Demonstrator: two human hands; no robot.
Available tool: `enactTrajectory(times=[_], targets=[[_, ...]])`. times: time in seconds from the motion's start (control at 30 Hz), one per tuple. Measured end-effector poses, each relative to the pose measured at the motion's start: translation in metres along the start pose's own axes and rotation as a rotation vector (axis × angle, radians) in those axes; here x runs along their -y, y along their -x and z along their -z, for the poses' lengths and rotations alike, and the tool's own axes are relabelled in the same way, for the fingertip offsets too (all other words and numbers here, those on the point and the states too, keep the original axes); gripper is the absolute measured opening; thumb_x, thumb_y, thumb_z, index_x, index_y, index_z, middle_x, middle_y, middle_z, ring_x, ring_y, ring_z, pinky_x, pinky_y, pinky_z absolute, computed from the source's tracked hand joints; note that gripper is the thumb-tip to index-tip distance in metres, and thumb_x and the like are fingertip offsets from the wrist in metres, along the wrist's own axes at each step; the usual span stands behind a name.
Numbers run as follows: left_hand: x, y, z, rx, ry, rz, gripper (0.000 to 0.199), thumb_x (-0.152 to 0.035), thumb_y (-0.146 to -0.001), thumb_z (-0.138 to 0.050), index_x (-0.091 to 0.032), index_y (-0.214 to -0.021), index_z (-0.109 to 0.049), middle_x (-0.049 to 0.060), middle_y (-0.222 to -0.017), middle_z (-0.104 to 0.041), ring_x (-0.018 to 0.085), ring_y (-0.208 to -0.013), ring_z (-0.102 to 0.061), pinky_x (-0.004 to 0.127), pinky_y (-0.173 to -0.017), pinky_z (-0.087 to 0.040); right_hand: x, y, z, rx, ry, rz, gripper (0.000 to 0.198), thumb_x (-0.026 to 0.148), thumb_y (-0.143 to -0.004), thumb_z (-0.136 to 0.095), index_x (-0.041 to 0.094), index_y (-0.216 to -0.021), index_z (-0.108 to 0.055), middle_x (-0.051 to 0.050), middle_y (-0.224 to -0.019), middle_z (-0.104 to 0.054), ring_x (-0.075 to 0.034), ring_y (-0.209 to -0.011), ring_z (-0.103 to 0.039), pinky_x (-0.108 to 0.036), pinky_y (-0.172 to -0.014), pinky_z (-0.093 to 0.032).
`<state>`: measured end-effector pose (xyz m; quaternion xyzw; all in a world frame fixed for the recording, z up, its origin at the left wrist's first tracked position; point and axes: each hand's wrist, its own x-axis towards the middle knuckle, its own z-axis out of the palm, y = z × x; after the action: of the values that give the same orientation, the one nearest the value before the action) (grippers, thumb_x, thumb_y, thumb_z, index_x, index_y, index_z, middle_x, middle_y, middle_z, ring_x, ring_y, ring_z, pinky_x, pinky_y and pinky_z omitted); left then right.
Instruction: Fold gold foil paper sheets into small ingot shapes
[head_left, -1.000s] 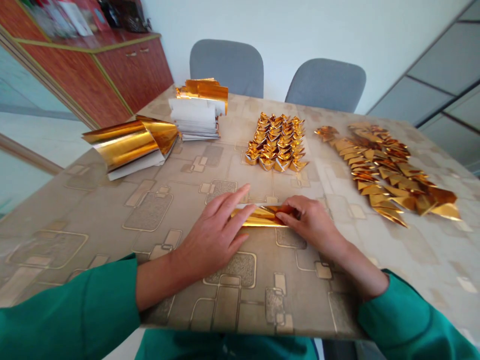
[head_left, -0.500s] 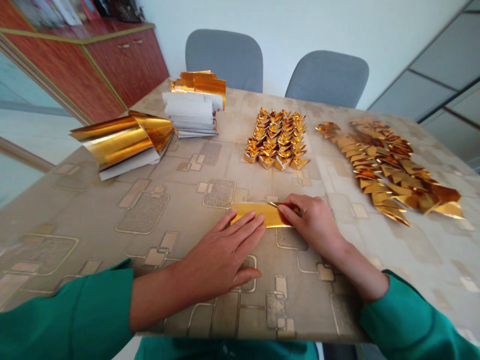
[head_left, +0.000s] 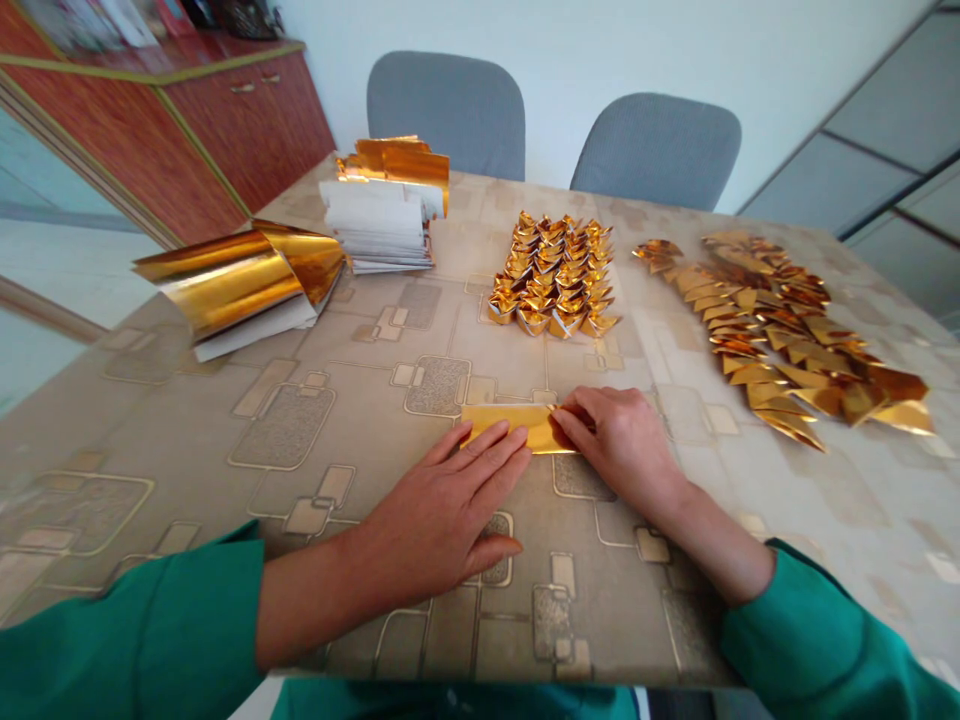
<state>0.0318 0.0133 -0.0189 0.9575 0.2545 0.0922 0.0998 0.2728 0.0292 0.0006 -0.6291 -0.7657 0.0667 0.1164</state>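
Observation:
A strip of gold foil paper (head_left: pixel 541 432) lies flat on the table in front of me. My left hand (head_left: pixel 465 490) rests on its left part, fingers stretched out and thumb apart. At the strip's right end, my right hand (head_left: pixel 619 440) pinches the paper's upper right corner between thumb and bent fingers. The fingertips hide the exact edge being gripped. Beyond the strip stand rows of small folded gold paper ingots (head_left: pixel 553 275).
Many folded gold pieces (head_left: pixel 780 340) spread over the table's right side. A curved stack of gold sheets (head_left: pixel 232 280) lies at left, beside a pile of white-backed paper (head_left: pixel 382 230). Two grey chairs (head_left: pixel 446 110) stand behind the patterned table (head_left: pixel 337 330).
My right fingers have pressed down at the strip's right end, and the corner flap that stood up there now lies lower. My left hand has stayed in place.

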Motion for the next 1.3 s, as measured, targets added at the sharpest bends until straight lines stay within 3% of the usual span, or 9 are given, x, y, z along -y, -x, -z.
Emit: enactTrajectory(times=[0.17,0.43,0.53,0.67,0.73,0.8,0.87,0.97,1.3], targets=[[0.000,0.000,0.000,0.007,-0.011,0.010,0.080,-0.055,-0.090,-0.054,-0.011,-0.152,-0.027,0.014,-0.158,-0.031,0.029,-0.147,-0.026,0.046,-0.120,-0.014,0.003,-0.001,0.000,0.002,0.075,-0.005,0.022,0.028,-0.094,-0.054,0.018,-0.076,-0.061,-0.004,-0.071,-0.067,-0.018,-0.064,-0.059,-0.031,-0.069,-0.035],[0.001,-0.002,-0.001,0.001,-0.038,0.008,0.071,-0.057,-0.093,-0.047,-0.011,-0.146,-0.040,0.015,-0.155,-0.037,0.032,-0.143,-0.033,0.049,-0.117,-0.019,0.002,-0.003,-0.003,0.004,0.061,-0.032,0.018,0.028,-0.092,-0.059,0.018,-0.078,-0.062,-0.004,-0.071,-0.068,-0.018,-0.065,-0.059,-0.032,-0.070,-0.037],[0.001,-0.003,-0.001,0.008,-0.044,0.013,0.070,-0.057,-0.092,-0.049,-0.012,-0.145,-0.041,0.015,-0.155,-0.038,0.032,-0.143,-0.033,0.049,-0.117,-0.020,-0.001,-0.001,-0.001,-0.061,0.078,0.000,0.015,0.030,-0.091,-0.061,0.017,-0.085,-0.065,-0.006,-0.078,-0.068,-0.020,-0.072,-0.059,-0.032,-0.070,-0.038],[0.002,-0.004,-0.001,0.004,-0.056,0.009,0.069,-0.058,-0.092,-0.047,-0.014,-0.145,-0.042,0.014,-0.154,-0.039,0.031,-0.143,-0.034,0.048,-0.117,-0.022,0.007,0.012,0.008,-0.307,0.156,0.185,0.016,0.027,-0.093,-0.058,0.019,-0.103,-0.067,-0.008,-0.102,-0.069,-0.025,-0.092,-0.056,-0.036,-0.078,-0.039],[0.002,-0.004,0.000,0.004,-0.069,0.007,0.068,-0.058,-0.093,-0.046,-0.014,-0.144,-0.042,0.014,-0.154,-0.040,0.031,-0.142,-0.035,0.048,-0.116,-0.023,0.017,0.022,0.008,-0.318,0.147,0.353,0.015,0.021,-0.095,-0.054,0.020,-0.099,-0.069,-0.005,-0.098,-0.070,-0.022,-0.089,-0.056,-0.037,-0.082,-0.038],[0.002,-0.005,0.002,0.007,-0.084,0.003,0.068,-0.057,-0.093,-0.045,-0.013,-0.144,-0.043,0.015,-0.153,-0.040,0.031,-0.142,-0.036,0.049,-0.116,-0.024,0.028,0.034,0.004,-0.241,0.138,0.459,0.016,0.020,-0.096,-0.054,0.017,-0.100,-0.069,-0.005,-0.094,-0.071,-0.021,-0.089,-0.056,-0.038,-0.087,-0.038],[0.001,-0.006,0.003,0.015,-0.095,0.001,0.068,-0.057,-0.094,-0.044,-0.012,-0.144,-0.043,0.015,-0.153,-0.041,0.032,-0.141,-0.037,0.049,-0.115,-0.025,0.036,0.045,-0.003,-0.195,0.168,0.442,0.019,0.018,-0.095,-0.054,0.014,-0.107,-0.068,-0.006,-0.099,-0.072,-0.021,-0.094,-0.057,-0.040,-0.096,-0.035],[0.002,-0.006,0.005,0.025,-0.104,0.001,0.068,-0.057,-0.094,-0.045,-0.013,-0.145,-0.042,0.014,-0.154,-0.040,0.031,-0.142,-0.036,0.048,-0.115,-0.025,0.036,0.057,-0.008,-0.198,0.198,0.370,0.029,0.030,-0.095,-0.057,0.013,-0.117,-0.065,-0.008,-0.116,-0.070,-0.025,-0.106,-0.056,-0.046,-0.106,-0.028],[0.013,-0.004,0.008,0.043,-0.171,-0.063,0.066,-0.061,-0.096,-0.036,-0.018,-0.146,-0.040,0.009,-0.156,-0.037,0.027,-0.144,-0.033,0.047,-0.118,-0.014,0.016,0.068,0.001,-0.180,0.233,0.325,0.030,0.031,-0.096,-0.054,0.016,-0.119,-0.065,-0.006,-0.121,-0.070,-0.027,-0.109,-0.058,-0.050,-0.109,-0.024]])
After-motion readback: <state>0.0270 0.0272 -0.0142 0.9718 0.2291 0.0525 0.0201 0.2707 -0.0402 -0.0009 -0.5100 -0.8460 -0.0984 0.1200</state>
